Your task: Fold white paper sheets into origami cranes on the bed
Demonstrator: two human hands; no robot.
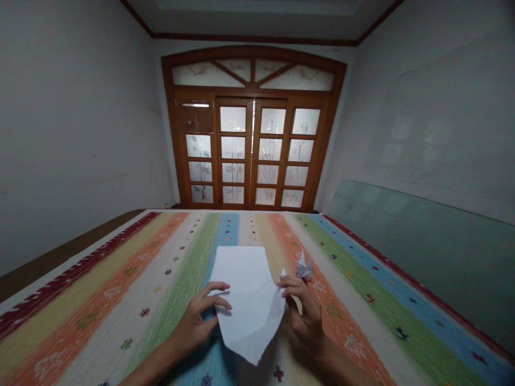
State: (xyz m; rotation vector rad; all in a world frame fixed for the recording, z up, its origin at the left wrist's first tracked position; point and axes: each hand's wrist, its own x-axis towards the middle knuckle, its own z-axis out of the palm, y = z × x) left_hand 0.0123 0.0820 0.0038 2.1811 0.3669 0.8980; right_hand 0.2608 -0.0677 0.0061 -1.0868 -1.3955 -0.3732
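A white sheet of paper [245, 300] lies in front of me, its lower end tapering to an uneven point that curls up off the cloth. My left hand [203, 311] grips the paper's left edge, with the fingers on top and the thumb at the edge. At the right edge, my right hand [301, 303] pinches the paper between thumb and fingers, beside a small raised white corner. Just beyond my right hand stands a small folded-paper figure [304, 267] with pointed tips, apart from the sheet.
A striped, multicoloured tablecloth [161, 300] covers the table. To the right rises a pale green panel [422, 236] along the wall. Wooden doors with glass panes [253, 150] stand beyond the far table edge.
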